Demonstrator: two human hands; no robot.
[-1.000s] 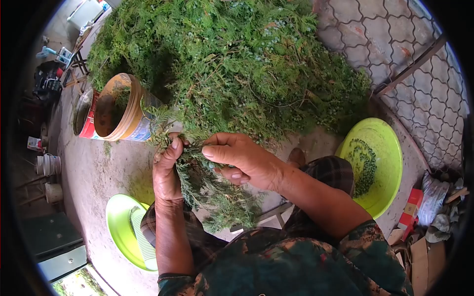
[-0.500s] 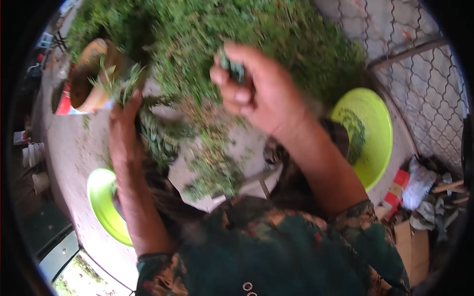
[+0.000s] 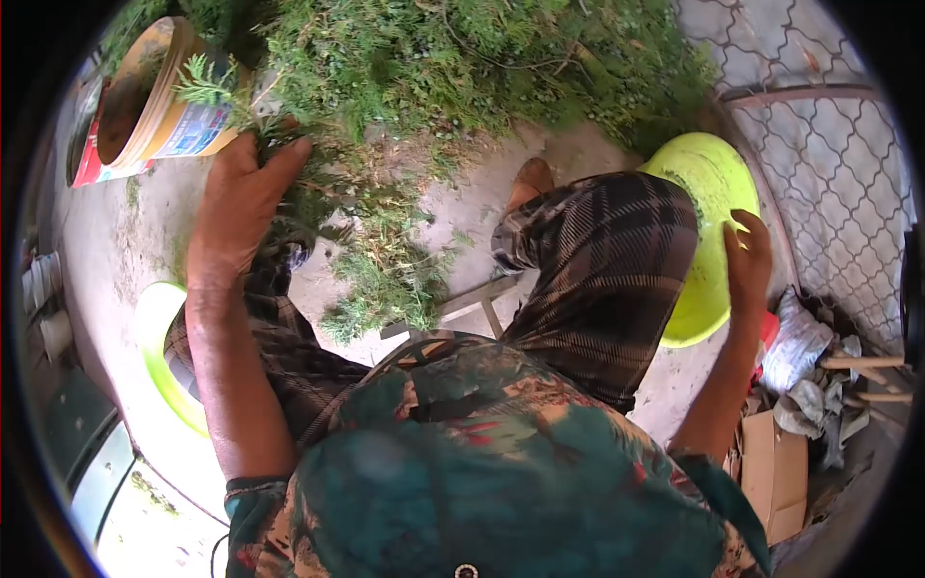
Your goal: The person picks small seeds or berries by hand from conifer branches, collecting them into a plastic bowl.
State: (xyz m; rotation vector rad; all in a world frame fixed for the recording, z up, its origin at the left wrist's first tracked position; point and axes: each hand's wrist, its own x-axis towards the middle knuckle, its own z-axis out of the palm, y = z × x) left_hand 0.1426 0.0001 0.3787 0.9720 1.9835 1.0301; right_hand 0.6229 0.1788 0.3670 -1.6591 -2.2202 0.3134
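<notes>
My left hand (image 3: 236,197) is closed on an evergreen sprig (image 3: 217,87) at the near edge of the cut branches; its fingertips are partly hidden by foliage. Flat, scaly green leaves show on the sprig above the hand. My right hand (image 3: 750,255) is over the right side of a yellow-green basin (image 3: 708,313), fingers apart, with nothing visible in it. Small dark green bits lie in this basin, partly covered by my knee. A large heap of evergreen branches (image 3: 462,67), dotted with small bluish berries, spreads in front of me.
A tipped bucket (image 3: 188,125) lies at the upper left. Another yellow-green basin (image 3: 159,347) stands beside my left leg. Loose clippings (image 3: 390,289) lie between my legs. Wire mesh (image 3: 819,173), a plastic bag (image 3: 795,337) and cardboard (image 3: 776,472) are on the right.
My right hand has moved from in front of me, where it held small greenish pieces, right and down to the basin, and its fingers have opened. My left hand stays by the branches.
</notes>
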